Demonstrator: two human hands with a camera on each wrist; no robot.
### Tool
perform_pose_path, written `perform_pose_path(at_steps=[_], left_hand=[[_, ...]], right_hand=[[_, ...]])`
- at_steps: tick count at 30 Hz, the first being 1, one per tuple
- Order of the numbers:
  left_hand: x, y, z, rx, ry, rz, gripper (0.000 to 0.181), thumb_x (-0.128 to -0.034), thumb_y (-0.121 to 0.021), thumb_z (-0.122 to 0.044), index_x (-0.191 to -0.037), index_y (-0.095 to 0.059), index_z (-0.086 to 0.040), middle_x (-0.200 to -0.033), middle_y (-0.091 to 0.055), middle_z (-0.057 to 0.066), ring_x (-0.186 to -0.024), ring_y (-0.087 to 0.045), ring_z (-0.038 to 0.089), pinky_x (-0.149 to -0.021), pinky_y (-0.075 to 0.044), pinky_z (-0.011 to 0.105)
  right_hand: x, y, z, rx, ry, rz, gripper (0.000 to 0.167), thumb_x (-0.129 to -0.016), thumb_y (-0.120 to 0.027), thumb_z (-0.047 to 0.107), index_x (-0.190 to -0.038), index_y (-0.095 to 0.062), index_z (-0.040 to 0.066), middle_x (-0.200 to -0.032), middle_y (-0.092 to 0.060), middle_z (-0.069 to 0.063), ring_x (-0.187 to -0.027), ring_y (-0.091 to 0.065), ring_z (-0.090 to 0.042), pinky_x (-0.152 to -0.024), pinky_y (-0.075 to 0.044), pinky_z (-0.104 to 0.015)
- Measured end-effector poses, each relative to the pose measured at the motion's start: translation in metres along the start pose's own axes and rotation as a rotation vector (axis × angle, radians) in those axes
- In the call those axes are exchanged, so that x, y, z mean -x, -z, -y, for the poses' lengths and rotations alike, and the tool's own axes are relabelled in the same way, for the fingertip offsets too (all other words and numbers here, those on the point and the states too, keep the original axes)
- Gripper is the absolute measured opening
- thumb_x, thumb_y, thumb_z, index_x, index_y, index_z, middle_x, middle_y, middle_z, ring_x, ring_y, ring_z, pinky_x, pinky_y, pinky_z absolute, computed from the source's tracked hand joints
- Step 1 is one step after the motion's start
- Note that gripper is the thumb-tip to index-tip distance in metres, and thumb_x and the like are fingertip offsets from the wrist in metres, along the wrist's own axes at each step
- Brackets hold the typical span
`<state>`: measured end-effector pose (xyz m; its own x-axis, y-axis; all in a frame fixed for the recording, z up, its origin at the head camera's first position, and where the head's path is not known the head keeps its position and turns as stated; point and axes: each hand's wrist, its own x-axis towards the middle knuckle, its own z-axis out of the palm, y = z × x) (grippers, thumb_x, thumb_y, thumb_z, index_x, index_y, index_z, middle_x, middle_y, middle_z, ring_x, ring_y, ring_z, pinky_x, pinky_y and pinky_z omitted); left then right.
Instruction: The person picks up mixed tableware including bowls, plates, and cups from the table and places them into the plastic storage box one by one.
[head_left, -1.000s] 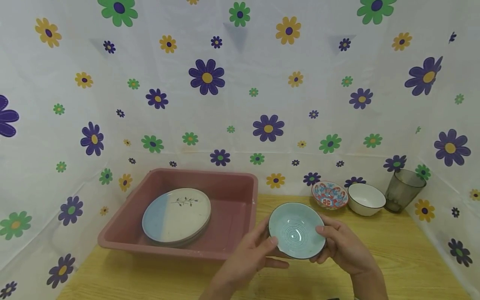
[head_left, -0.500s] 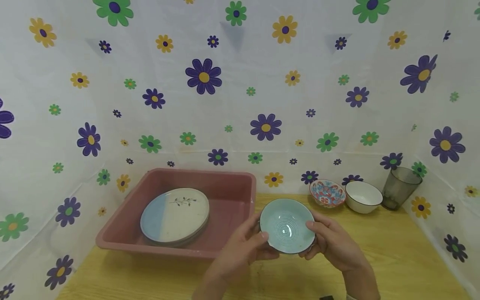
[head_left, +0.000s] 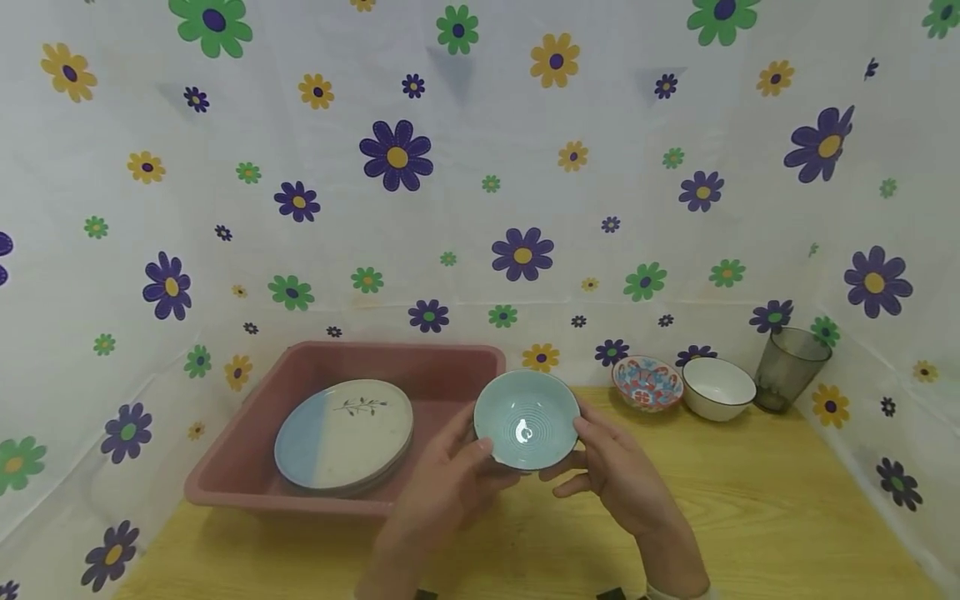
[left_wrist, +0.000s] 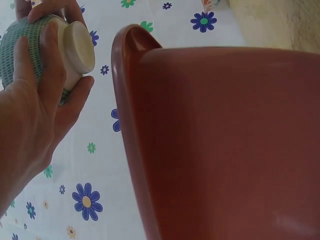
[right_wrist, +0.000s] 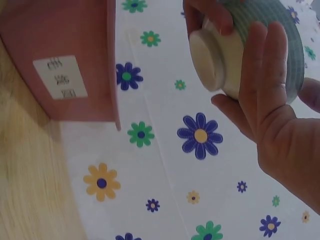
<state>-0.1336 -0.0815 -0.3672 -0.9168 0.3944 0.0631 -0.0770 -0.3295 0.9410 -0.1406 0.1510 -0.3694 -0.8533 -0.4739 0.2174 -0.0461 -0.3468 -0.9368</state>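
Observation:
A light blue-green bowl (head_left: 527, 417) with a ringed inside is held up between both hands, its opening tipped toward me. The left hand (head_left: 450, 475) grips its left side, thumb on the rim and fingers beneath. On the other side the right hand (head_left: 618, 467) holds the rim with its thumb, fingers under the bowl. Both wrist views show the bowl's (left_wrist: 32, 55) green patterned outside and pale foot, with fingers spread over the wall. Left of the hands, a reddish plastic basin (head_left: 247, 497) contains stacked plates (head_left: 352, 433), the top one blue and cream with a twig drawing.
At the back right stand a red-and-blue patterned bowl (head_left: 648, 385), a white bowl (head_left: 718, 389) with a dark rim and a grey tinted glass (head_left: 791, 369). A flower-printed curtain (head_left: 450, 200) encloses the wooden table (head_left: 757, 500). The basin bears a white label (right_wrist: 60, 77).
Both hands have carried the blue-green bowl leftward and slightly up, closer to the basin's right edge. The head view has shifted a little. The plates and other dishes stay in place.

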Motion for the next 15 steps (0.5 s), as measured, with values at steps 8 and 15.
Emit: perform_pose_path(at_steps=[8,15], left_hand=[[0.000,0.014,-0.007,0.019,-0.056,-0.116,0.058,-0.1023,-0.041,-0.008,-0.157,-0.021,-0.009,-0.159,-0.028,0.015,-0.130,-0.051,0.032,-0.100,-0.050,0.039],[0.001,0.027,-0.015,0.014,-0.113,-0.150,0.058,-0.1017,-0.038,-0.006,-0.156,-0.018,-0.002,-0.158,-0.025,0.017,-0.128,-0.051,0.028,-0.098,-0.051,0.032]], right_hand=[[-0.021,-0.030,-0.008,-0.096,-0.019,-0.044,0.054,-0.109,-0.027,0.035,-0.160,-0.016,0.018,-0.141,-0.040,-0.017,-0.089,-0.070,-0.022,-0.068,-0.060,-0.033],[-0.032,-0.043,-0.017,-0.089,-0.045,-0.068,0.055,-0.109,-0.026,0.036,-0.161,-0.013,0.022,-0.163,-0.018,-0.014,-0.090,-0.069,-0.023,-0.068,-0.060,-0.033]])
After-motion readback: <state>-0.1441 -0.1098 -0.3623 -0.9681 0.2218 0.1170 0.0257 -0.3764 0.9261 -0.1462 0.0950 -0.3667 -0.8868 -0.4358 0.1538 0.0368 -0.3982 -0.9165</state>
